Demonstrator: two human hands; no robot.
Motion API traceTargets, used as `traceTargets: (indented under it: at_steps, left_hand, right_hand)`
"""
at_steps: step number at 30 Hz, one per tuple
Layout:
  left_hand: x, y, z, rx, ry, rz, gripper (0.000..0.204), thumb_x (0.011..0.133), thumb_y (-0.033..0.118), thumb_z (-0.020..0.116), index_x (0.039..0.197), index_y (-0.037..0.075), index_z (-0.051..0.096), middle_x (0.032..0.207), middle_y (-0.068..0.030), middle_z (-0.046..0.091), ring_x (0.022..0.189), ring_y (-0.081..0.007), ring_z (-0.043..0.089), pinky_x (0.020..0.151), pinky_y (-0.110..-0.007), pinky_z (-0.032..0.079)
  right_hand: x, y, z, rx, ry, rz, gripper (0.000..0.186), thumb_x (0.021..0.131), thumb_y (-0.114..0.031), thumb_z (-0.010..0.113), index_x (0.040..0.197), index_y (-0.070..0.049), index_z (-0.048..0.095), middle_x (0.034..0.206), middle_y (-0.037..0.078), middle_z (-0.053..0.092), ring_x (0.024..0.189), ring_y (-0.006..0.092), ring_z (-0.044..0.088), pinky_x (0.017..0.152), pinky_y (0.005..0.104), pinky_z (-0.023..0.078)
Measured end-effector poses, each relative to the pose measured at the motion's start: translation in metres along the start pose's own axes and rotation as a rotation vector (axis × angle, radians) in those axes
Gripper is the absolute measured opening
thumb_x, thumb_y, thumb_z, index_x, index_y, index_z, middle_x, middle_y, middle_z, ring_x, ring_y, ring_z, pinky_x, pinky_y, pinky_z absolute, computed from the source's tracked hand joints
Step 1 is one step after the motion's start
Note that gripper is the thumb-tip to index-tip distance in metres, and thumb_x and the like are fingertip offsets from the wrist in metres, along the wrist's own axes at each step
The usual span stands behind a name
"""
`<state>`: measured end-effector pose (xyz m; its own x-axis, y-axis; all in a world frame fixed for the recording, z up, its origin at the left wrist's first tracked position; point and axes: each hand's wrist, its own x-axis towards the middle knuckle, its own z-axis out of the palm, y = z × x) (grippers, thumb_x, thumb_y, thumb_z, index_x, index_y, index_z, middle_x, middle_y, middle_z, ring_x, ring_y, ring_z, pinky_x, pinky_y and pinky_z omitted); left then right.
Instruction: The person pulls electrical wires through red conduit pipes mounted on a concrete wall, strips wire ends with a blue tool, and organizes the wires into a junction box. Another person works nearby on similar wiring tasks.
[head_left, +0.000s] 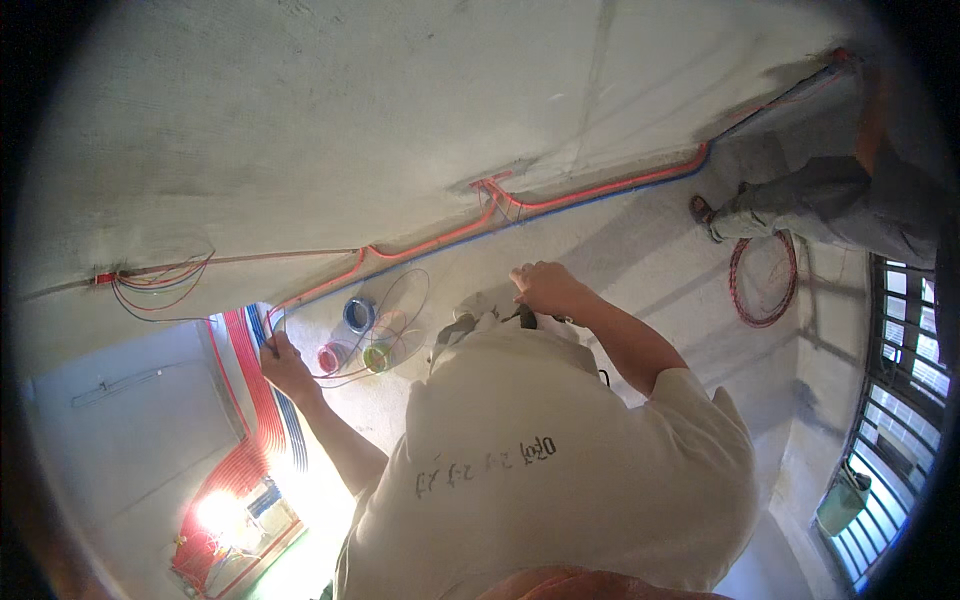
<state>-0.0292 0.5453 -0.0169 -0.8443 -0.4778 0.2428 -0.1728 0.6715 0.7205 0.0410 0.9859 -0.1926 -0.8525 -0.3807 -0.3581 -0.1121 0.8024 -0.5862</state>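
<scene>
My left hand (287, 368) is closed beside the end of the red and blue conduits (272, 318) at the foot of the wall. Thin wires (345, 377) run into it from a blue wire spool (359, 314), a red spool (330, 357) and a green spool (376, 357) on the floor. In front of my chest, my right hand (550, 288) is raised with its fingers bent closed; whatever it pinches is too small to make out. My pale T-shirt covers much of the lower middle.
Red and blue conduits (620, 190) follow the wall base. Loose wires hang from a wall box (105, 278). Many conduits (255, 430) lead to a glaring lamp (222, 512). At right are a red coil (762, 280), another person's leg (790, 205) and a barred window (905, 370).
</scene>
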Motion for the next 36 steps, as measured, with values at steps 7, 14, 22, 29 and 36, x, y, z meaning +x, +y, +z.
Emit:
traceTargets:
  at_steps: [7, 14, 22, 29, 36]
  left_hand:
    - [-0.010, 0.006, -0.001, 0.011, 0.015, -0.031, 0.025, 0.096, 0.014, 0.063, 0.075, 0.003, 0.054, 0.060, 0.0021, 0.045, 0.053, -0.0074, 0.040, 0.048, -0.028, 0.032]
    - [-0.001, -0.035, -0.009, 0.079, -0.017, -0.070, 0.026, 0.093, 0.018, 0.064, 0.082, -0.004, 0.062, 0.065, -0.0039, 0.053, 0.057, -0.0129, 0.045, 0.053, -0.035, 0.039]
    - [0.004, -0.044, 0.029, -0.102, -0.114, -0.204, 0.020, 0.098, 0.018, 0.067, 0.090, -0.001, 0.067, 0.066, -0.0003, 0.054, 0.057, -0.0100, 0.045, 0.052, -0.030, 0.036]
    - [0.005, -0.082, 0.033, 0.100, -0.166, -0.147, 0.024, 0.097, 0.020, 0.066, 0.093, -0.003, 0.066, 0.077, -0.0110, 0.064, 0.069, -0.0214, 0.056, 0.064, -0.037, 0.045]
    - [0.027, -0.156, 0.026, 0.184, -0.144, -0.012, 0.023, 0.098, 0.018, 0.065, 0.091, -0.004, 0.065, 0.076, -0.0121, 0.063, 0.069, -0.0223, 0.054, 0.065, -0.039, 0.043]
  right_hand:
    - [0.000, 0.011, 0.014, 0.024, 0.117, -0.046, 0.032, 0.088, -0.033, 0.068, 0.100, -0.004, 0.062, 0.095, 0.019, 0.071, 0.093, 0.0398, 0.069, 0.081, 0.0522, 0.054]
    - [0.003, -0.006, -0.005, 0.073, -0.167, 0.098, 0.040, 0.088, -0.036, 0.063, 0.112, -0.004, 0.060, 0.105, 0.022, 0.069, 0.102, 0.0416, 0.066, 0.085, 0.0516, 0.052]
    - [-0.003, -0.006, 0.024, 0.110, -0.092, 0.137, 0.039, 0.089, -0.038, 0.063, 0.105, -0.002, 0.059, 0.102, 0.023, 0.069, 0.103, 0.0429, 0.065, 0.088, 0.0514, 0.051]
    - [0.001, -0.012, 0.028, 0.042, -0.227, 0.207, 0.046, 0.091, -0.040, 0.063, 0.120, -0.003, 0.059, 0.113, 0.023, 0.068, 0.109, 0.0424, 0.063, 0.092, 0.0505, 0.050]
    - [0.027, -0.042, 0.036, 0.043, -0.135, 0.197, 0.036, 0.094, -0.037, 0.062, 0.111, -0.005, 0.061, 0.108, 0.023, 0.069, 0.103, 0.0439, 0.065, 0.085, 0.0540, 0.051]
